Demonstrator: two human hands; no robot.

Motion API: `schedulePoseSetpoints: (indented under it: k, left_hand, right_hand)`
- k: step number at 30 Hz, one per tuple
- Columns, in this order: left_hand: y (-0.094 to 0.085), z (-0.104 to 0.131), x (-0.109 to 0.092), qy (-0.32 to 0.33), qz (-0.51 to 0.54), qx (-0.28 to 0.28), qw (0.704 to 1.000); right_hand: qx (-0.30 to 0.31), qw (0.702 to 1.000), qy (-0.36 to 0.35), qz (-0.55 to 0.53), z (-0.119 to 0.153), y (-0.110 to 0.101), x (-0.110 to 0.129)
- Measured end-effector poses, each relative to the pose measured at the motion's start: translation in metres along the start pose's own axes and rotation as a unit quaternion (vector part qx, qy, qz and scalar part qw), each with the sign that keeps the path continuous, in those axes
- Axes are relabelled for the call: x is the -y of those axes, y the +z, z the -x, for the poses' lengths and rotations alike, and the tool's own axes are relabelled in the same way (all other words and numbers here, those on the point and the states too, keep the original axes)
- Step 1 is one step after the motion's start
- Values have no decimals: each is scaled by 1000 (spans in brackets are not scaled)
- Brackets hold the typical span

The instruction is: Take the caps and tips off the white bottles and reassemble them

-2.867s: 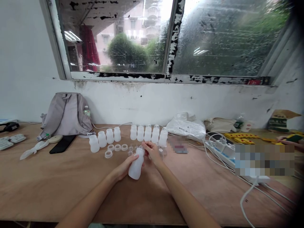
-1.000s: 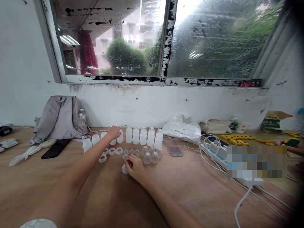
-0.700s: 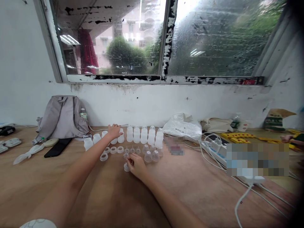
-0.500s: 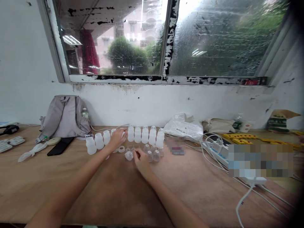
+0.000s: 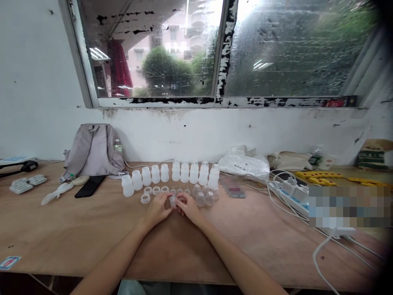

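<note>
Pinching ribbed screw collar (image 5: 172,201) between left hand (image 5: 159,209) and right hand (image 5: 189,207), just in front of clear nipples (image 5: 187,191); gripped two-sided, probably to steady so small a part. Noting loose rings (image 5: 145,200) and domed caps (image 5: 209,198) sorted by kind on bench (image 5: 184,250), presumably for quick reach.

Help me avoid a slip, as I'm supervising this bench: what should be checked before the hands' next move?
1. Left-hand grip on the clear ribbed piece: ok.
2. Right-hand grip closed on it too: cannot tell; its fingers overlap the piece.
3. Uncapped bottles upright: ok, all five, beyond the left hand.
4. Loose rings unobstructed: ok; four lie near the left hand, with nothing on top.
5. Clear domes away from the fingers: cannot tell; the nearest is very close to the right hand.
6. Power strip away from both hands: ok, well off to the right.
</note>
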State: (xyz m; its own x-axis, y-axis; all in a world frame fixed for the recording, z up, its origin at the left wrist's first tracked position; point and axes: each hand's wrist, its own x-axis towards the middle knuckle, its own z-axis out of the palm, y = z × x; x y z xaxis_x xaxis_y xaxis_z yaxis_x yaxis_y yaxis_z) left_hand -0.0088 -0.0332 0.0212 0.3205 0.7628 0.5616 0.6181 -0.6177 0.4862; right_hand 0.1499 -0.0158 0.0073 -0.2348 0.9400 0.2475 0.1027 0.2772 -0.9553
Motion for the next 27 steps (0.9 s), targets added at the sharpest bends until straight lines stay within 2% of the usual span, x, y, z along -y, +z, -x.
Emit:
schedulePoseSetpoints:
  k: [2, 6, 11, 13, 15, 19, 23, 27]
  left_hand:
    - [-2, 1, 1, 14, -9, 19, 1000]
    - [-3, 1, 0, 25, -10, 62, 998]
    - [-10, -1, 1, 33, -16, 100, 994]
    - [-16, -1, 4, 30, -40, 106, 993]
    - [-21, -1, 9, 20, -66, 103, 992]
    - [-27, -1, 22, -6, -117, 76, 990]
    - [-29, 0, 29, -8, -163, 76, 984]
    - [-28, 1, 33, -16, -210, 65, 975]
  right_hand:
    - [3, 999, -11, 34, 0, 0, -1]
    - [-29, 981, -92, 168, 2, 1, 1]
    - [11, 950, -149, 273, 2, -1, 2]
    - [10, 932, -165, 324, 2, -4, 2]
    - [-12, 913, -159, 374, 2, -8, 0]
    - [-57, 895, -95, 433, 0, -12, -4]
    - [-72, 896, -37, 437, -7, -13, -10]
    - [-84, 905, -25, 417, -13, -13, -16]
